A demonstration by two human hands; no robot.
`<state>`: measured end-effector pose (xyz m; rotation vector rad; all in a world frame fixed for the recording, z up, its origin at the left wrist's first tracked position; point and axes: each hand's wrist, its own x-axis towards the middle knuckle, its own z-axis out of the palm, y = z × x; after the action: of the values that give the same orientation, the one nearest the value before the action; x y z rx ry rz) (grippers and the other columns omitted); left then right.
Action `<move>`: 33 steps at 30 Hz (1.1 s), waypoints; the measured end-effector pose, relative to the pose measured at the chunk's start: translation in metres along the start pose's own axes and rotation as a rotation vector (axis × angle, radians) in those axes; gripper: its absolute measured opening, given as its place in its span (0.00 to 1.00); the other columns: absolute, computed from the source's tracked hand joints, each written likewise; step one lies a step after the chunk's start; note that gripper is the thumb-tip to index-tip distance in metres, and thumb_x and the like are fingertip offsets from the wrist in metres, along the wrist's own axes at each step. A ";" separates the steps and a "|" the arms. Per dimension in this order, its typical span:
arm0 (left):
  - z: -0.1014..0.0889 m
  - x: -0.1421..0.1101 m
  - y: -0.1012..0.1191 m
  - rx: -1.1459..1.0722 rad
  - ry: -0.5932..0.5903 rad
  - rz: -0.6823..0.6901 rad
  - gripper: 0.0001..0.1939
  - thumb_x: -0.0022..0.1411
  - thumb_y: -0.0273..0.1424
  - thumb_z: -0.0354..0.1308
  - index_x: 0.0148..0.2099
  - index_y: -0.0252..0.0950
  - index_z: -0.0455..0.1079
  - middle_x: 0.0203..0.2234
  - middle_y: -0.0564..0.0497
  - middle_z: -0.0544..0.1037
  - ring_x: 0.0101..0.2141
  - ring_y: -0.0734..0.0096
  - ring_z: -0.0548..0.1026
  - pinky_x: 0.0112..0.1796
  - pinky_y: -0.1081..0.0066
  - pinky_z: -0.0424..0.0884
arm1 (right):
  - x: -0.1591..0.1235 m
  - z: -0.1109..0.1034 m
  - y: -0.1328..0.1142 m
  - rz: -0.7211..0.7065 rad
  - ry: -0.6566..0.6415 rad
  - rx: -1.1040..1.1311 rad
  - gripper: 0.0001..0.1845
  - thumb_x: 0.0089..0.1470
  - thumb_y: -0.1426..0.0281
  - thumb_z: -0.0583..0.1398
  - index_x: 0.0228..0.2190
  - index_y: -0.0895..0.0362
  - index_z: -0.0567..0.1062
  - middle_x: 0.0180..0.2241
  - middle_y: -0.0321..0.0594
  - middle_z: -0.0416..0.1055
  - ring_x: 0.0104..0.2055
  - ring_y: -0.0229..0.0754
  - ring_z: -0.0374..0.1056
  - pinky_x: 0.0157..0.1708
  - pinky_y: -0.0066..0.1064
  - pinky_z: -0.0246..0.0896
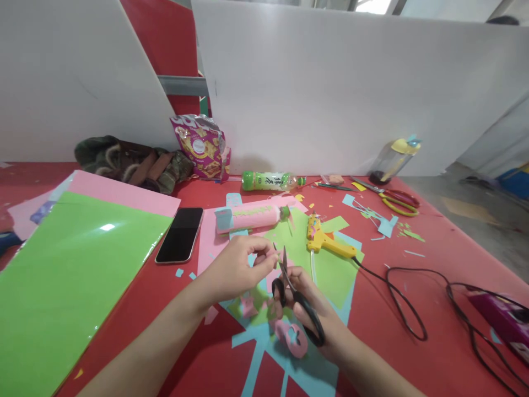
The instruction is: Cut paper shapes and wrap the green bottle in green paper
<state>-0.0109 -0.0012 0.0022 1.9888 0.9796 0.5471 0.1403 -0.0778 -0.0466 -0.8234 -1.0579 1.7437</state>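
Observation:
My right hand [308,300] grips a pair of scissors [293,284] with black handles, their blades parted and pointing up. Close to the blades, my left hand [250,262] is closed in a pinch on a small piece of paper [278,256], greenish at its edge and partly hidden by the fingers. Below the hands lie a pink paper ring shape [296,340] and a crumpled pink scrap [248,306]. Just beyond them, a bottle wrapped in pink paper [254,218] with a green cap rests on its side. Green and blue paper sheets [336,275] spread underneath.
A yellow glue gun [328,241] trails a black cord [407,270] rightward. At left are a phone [179,235] and a green sheet stack [86,264]. Farther back stand a snack bag [201,146], a green bottle [270,181], red-yellow handled scissors [399,202] and a clear cup [392,160].

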 end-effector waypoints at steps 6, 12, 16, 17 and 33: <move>0.000 -0.001 0.001 0.022 0.007 -0.003 0.11 0.56 0.30 0.45 0.23 0.34 0.58 0.18 0.57 0.60 0.23 0.79 0.60 0.25 0.77 0.57 | 0.000 0.002 -0.002 0.004 -0.003 0.020 0.21 0.42 0.55 0.59 0.34 0.52 0.58 0.29 0.34 0.55 0.26 0.33 0.54 0.26 0.26 0.53; 0.000 -0.001 0.001 0.031 0.011 0.000 0.10 0.55 0.30 0.45 0.23 0.33 0.59 0.18 0.56 0.61 0.23 0.78 0.61 0.26 0.77 0.58 | 0.001 0.001 0.000 0.001 -0.013 0.035 0.21 0.42 0.55 0.59 0.34 0.52 0.57 0.29 0.33 0.54 0.24 0.32 0.54 0.23 0.26 0.54; 0.000 -0.002 0.003 0.039 0.025 0.004 0.10 0.55 0.30 0.46 0.22 0.33 0.58 0.18 0.56 0.61 0.23 0.78 0.61 0.26 0.77 0.59 | 0.000 0.002 -0.002 0.009 -0.008 0.020 0.21 0.42 0.55 0.59 0.33 0.52 0.56 0.29 0.33 0.54 0.23 0.32 0.55 0.23 0.27 0.54; 0.000 -0.002 0.003 0.039 0.028 0.006 0.11 0.55 0.30 0.46 0.22 0.33 0.58 0.18 0.56 0.61 0.23 0.78 0.61 0.26 0.77 0.59 | 0.000 0.002 -0.002 0.011 0.001 0.015 0.22 0.42 0.55 0.59 0.33 0.52 0.56 0.29 0.33 0.54 0.24 0.32 0.55 0.24 0.27 0.55; 0.001 -0.002 0.002 0.048 0.012 0.002 0.10 0.55 0.30 0.45 0.23 0.33 0.58 0.19 0.56 0.61 0.23 0.78 0.60 0.26 0.77 0.58 | 0.000 0.001 0.000 -0.012 -0.017 0.023 0.20 0.44 0.56 0.58 0.34 0.53 0.57 0.30 0.35 0.54 0.26 0.33 0.54 0.26 0.28 0.52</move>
<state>-0.0109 -0.0041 0.0035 2.0311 1.0068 0.5412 0.1396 -0.0779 -0.0462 -0.7882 -1.0503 1.7523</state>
